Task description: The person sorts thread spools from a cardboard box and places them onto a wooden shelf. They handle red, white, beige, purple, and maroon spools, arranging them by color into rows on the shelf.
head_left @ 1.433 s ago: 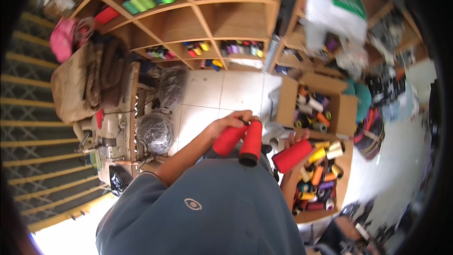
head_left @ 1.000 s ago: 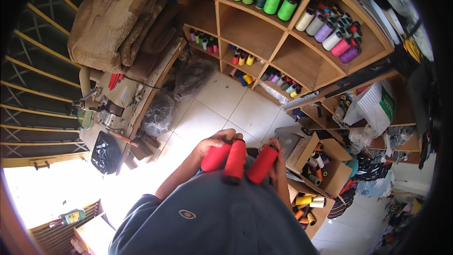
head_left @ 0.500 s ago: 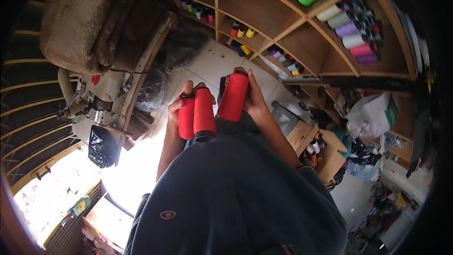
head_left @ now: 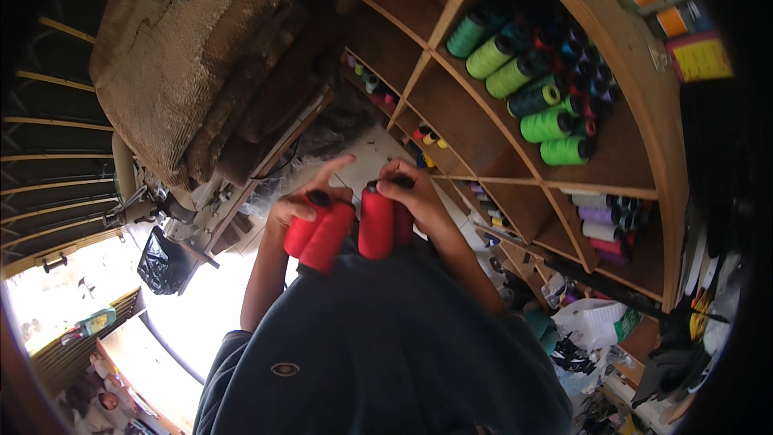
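Note:
Two red thread spools (head_left: 328,237) with black ends lie side by side in my left hand (head_left: 290,209). Its thumb presses on them while the index finger points outward. A short gap to the right, my right hand (head_left: 425,203) grips another red thread spool (head_left: 376,224) near its top. Beside that one, partly covered by the fingers, is a darker red spool (head_left: 403,224). All these spools are held in front of my dark shirt, with their lower ends toward me.
Wooden shelves (head_left: 475,135) fill the right and far side, holding green thread spools (head_left: 546,126) and other colours. At left a brown folded fabric bundle (head_left: 181,56) sits above a sewing machine table. A white plastic bag (head_left: 592,321) lies lower right.
My view has shifted, bringing more upper shelf and green spools into sight. My left index finger has stretched out. A darker spool now shows beside the red one in my right hand.

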Demonstrator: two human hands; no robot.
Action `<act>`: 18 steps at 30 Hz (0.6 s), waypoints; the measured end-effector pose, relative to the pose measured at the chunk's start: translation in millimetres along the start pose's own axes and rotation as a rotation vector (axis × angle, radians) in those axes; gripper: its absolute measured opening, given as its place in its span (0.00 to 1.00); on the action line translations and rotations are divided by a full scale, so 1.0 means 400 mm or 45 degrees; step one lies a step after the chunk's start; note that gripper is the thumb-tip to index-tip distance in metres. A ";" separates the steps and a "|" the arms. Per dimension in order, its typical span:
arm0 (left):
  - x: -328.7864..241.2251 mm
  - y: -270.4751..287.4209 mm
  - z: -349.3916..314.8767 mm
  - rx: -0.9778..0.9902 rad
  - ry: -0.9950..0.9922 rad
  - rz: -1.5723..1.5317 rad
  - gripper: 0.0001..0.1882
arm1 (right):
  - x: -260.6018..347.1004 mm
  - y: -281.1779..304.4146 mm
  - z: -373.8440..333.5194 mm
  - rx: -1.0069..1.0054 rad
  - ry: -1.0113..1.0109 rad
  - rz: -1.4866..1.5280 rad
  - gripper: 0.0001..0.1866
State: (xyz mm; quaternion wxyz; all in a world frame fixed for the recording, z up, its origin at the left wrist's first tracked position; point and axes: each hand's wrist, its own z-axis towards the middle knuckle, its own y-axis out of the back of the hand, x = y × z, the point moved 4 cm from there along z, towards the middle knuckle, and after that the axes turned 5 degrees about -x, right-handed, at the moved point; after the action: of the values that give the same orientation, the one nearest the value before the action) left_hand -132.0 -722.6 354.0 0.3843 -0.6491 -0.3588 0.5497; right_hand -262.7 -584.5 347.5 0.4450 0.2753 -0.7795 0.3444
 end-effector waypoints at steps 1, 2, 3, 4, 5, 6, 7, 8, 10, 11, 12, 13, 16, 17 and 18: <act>-0.019 -0.009 0.009 0.037 0.090 0.050 0.54 | 0.000 -0.007 0.008 0.000 -0.066 -0.006 0.09; -0.035 -0.002 0.020 0.072 0.143 0.141 0.56 | -0.005 -0.012 0.020 0.001 -0.085 -0.019 0.10; -0.052 0.013 0.029 0.113 0.210 0.266 0.55 | -0.004 -0.021 0.025 -0.035 -0.145 0.029 0.10; -0.072 0.030 0.043 0.154 0.279 0.392 0.53 | 0.001 -0.029 0.030 -0.073 -0.203 0.081 0.10; -0.095 0.041 0.055 0.177 0.319 0.525 0.51 | 0.004 -0.036 0.037 -0.112 -0.261 0.137 0.10; -0.119 0.052 0.071 0.212 0.360 0.657 0.48 | 0.012 -0.040 0.048 -0.131 -0.215 0.161 0.11; -0.137 0.059 0.084 0.265 0.413 0.646 0.48 | 0.020 -0.042 0.061 -0.156 -0.228 0.172 0.11; -0.154 0.067 0.096 0.319 0.468 0.635 0.48 | 0.029 -0.045 0.074 -0.181 -0.240 0.184 0.11; -0.192 0.079 0.122 0.401 0.525 0.602 0.48 | 0.043 -0.054 0.099 -0.242 -0.239 0.187 0.11; -0.210 0.084 0.130 0.425 0.525 0.576 0.49 | 0.046 -0.061 0.111 -0.275 -0.230 0.176 0.12; -0.222 0.089 0.133 0.445 0.526 0.546 0.49 | 0.046 -0.068 0.121 -0.307 -0.226 0.165 0.12; -0.235 0.090 0.134 0.465 0.527 0.515 0.50 | 0.053 -0.079 0.130 -0.320 -0.228 0.168 0.12; -0.269 0.115 0.127 0.397 0.568 0.410 0.56 | 0.069 -0.115 0.150 -0.339 -0.229 0.142 0.12; -0.277 0.127 0.125 0.393 0.586 0.395 0.58 | 0.067 -0.122 0.158 -0.333 -0.220 0.110 0.12; -0.284 0.137 0.124 0.420 0.613 0.412 0.56 | 0.064 -0.126 0.163 -0.334 -0.213 0.082 0.13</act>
State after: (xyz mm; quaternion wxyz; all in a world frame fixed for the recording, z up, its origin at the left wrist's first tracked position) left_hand -194.4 -842.9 349.7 0.4656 -0.7380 -0.0563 0.4852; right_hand -270.1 -669.4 360.8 0.3994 0.2176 -0.8605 0.2295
